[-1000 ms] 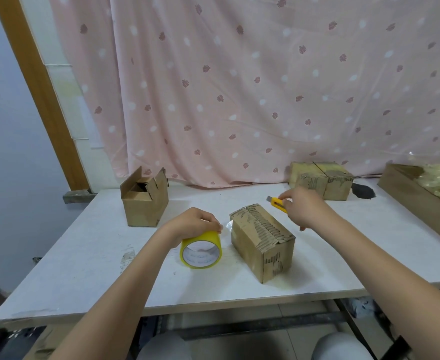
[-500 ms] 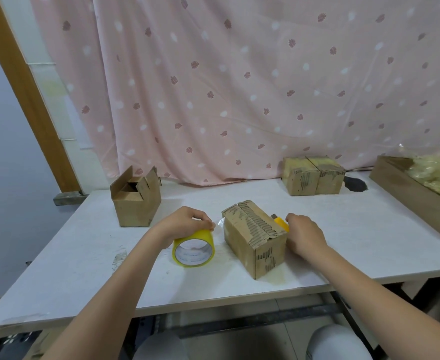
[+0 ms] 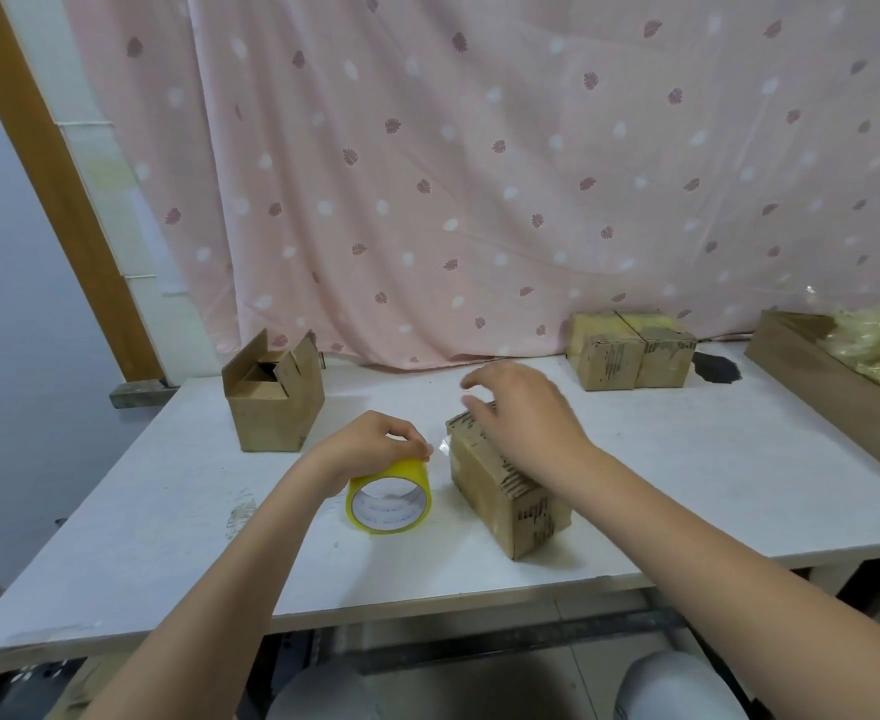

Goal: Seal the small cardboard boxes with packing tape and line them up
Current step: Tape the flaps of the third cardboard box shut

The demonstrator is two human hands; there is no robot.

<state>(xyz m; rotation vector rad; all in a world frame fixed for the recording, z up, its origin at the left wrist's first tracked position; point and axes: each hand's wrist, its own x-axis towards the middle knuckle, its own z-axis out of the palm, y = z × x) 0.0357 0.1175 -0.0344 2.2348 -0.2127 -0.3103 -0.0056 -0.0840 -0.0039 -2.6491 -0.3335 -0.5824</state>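
Gripping the yellow tape roll [image 3: 390, 497] (standing on edge), the left hand [image 3: 370, 445] curls over it; the right hand [image 3: 523, 414] hovers, fingers relaxed, above 1 closed box [image 3: 505, 491].

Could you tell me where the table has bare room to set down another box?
Bare patches: between the open box and the sealed pair along the curtain, and right of the middle box. Crowded where the hands hold the tape roll.

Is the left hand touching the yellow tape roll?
Touching. The head view shows the left hand resting on top of the yellow tape roll, with its fingers curled over the upper rim and no gap between them.
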